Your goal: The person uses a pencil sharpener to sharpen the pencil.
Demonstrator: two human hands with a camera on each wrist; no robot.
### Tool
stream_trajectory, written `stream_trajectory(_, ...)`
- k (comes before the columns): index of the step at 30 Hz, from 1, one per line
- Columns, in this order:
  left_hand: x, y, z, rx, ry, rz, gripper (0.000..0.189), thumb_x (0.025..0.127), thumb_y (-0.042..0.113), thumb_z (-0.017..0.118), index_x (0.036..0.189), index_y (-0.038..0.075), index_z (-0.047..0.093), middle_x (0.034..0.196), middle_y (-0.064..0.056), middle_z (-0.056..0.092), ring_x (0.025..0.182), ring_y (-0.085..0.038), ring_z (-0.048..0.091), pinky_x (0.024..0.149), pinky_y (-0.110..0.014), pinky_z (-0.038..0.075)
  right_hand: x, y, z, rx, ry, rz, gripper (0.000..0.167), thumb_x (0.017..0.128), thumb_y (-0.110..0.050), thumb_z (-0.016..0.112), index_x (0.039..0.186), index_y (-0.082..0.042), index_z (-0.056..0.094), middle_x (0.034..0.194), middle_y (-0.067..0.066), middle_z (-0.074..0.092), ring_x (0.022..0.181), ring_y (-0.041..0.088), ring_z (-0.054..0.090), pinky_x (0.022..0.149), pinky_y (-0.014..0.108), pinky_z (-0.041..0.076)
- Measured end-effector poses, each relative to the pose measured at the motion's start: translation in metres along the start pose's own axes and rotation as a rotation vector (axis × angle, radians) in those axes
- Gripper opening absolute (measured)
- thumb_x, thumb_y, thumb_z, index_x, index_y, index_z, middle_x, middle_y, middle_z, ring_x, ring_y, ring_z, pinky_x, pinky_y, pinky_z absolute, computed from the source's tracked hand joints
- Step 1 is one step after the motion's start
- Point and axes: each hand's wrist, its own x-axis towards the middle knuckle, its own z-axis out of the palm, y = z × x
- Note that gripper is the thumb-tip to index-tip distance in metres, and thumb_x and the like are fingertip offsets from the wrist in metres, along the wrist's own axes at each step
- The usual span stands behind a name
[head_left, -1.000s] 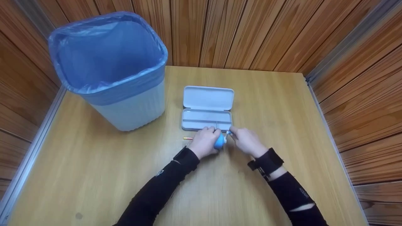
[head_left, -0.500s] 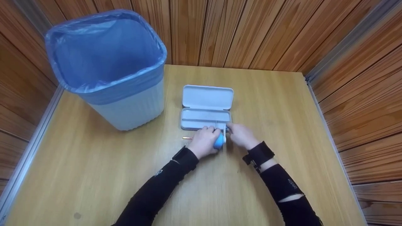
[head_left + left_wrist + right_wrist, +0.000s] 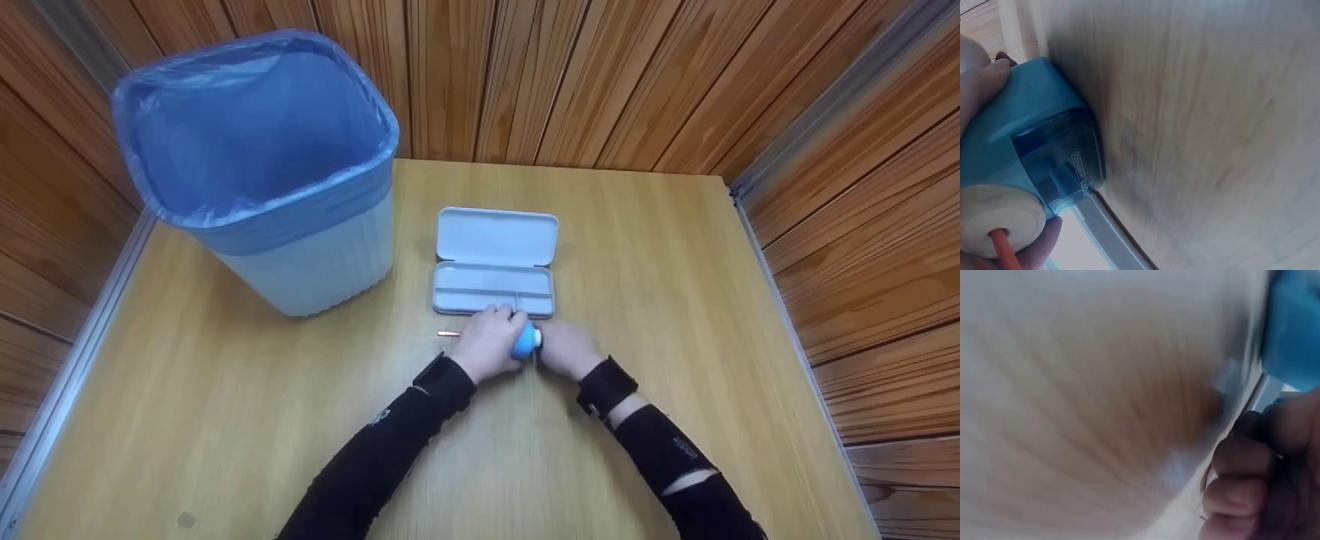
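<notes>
My left hand (image 3: 489, 343) grips a blue crank pencil sharpener (image 3: 524, 342) on the table, just in front of an open pencil case. In the left wrist view, a red-orange pencil (image 3: 1005, 250) sticks out of the sharpener's round pale holder (image 3: 1022, 211). Below that holder sits a see-through shavings drawer (image 3: 1058, 157). My right hand (image 3: 568, 349) is close against the sharpener's other end, its fingers (image 3: 1241, 458) curled at the crank. The crank knob itself is hidden by the hand.
Behind the hands lies the light-grey pencil case (image 3: 496, 237), lid raised, with divided compartments in its base. A large white bin (image 3: 315, 262) with a blue liner (image 3: 247, 127) stands at the back left. Wooden panels (image 3: 525, 82) enclose the table.
My right hand has swung around the sharpener's end with the crank, from beyond its far side down toward me. The left hand stays on the sharpener, and the pencil remains in place.
</notes>
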Motion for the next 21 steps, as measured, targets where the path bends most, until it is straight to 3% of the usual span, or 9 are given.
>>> stream_trajectory(5, 0.000, 0.001, -0.001, 0.000, -0.015, -0.018, 0.060, 0.068, 0.041, 0.087, 0.112, 0.010, 0.061, 0.101, -0.007, 0.066, 0.086, -0.025, 0.064, 0.073, -0.037, 0.056, -0.015, -0.003, 0.005, -0.055, 0.068, -0.061, 0.016, 0.087, -0.008, 0.057, 0.073, -0.002, 0.062, 0.072, 0.016, 0.065, 0.066, 0.035, 0.062, 0.059, 0.049, 0.051)
stream_trajectory(8, 0.000, 0.002, -0.001, -0.011, -0.028, -0.031, 0.061, 0.067, 0.041, 0.088, 0.112, 0.010, 0.061, 0.102, -0.007, 0.066, 0.086, -0.025, 0.064, 0.073, -0.036, 0.056, -0.020, -0.003, 0.006, -0.099, 0.067, -0.096, 0.020, 0.085, -0.006, 0.060, 0.066, -0.003, 0.056, 0.064, 0.014, 0.061, 0.059, 0.034, 0.058, 0.055, 0.049, 0.049)
stream_trajectory(16, 0.000, 0.003, -0.001, -0.009, -0.045, -0.043, 0.062, 0.068, 0.043, 0.086, 0.114, 0.010, 0.061, 0.102, -0.007, 0.066, 0.087, -0.025, 0.063, 0.072, -0.036, 0.056, -0.035, -0.002, 0.004, 0.025, -0.112, -0.052, 0.018, 0.090, -0.006, 0.058, 0.073, -0.010, 0.055, 0.067, 0.004, 0.052, 0.062, 0.022, 0.048, 0.053, 0.037, 0.040)
stream_trajectory(21, 0.001, 0.002, -0.003, -0.016, -0.053, -0.046, 0.063, 0.069, 0.041, 0.086, 0.117, 0.010, 0.060, 0.104, -0.008, 0.066, 0.088, -0.025, 0.063, 0.073, -0.036, 0.056, -0.047, -0.003, -0.002, 0.073, -0.126, -0.069, 0.018, 0.095, -0.009, 0.057, 0.077, -0.011, 0.053, 0.065, 0.000, 0.043, 0.059, 0.020, 0.043, 0.053, 0.032, 0.032)
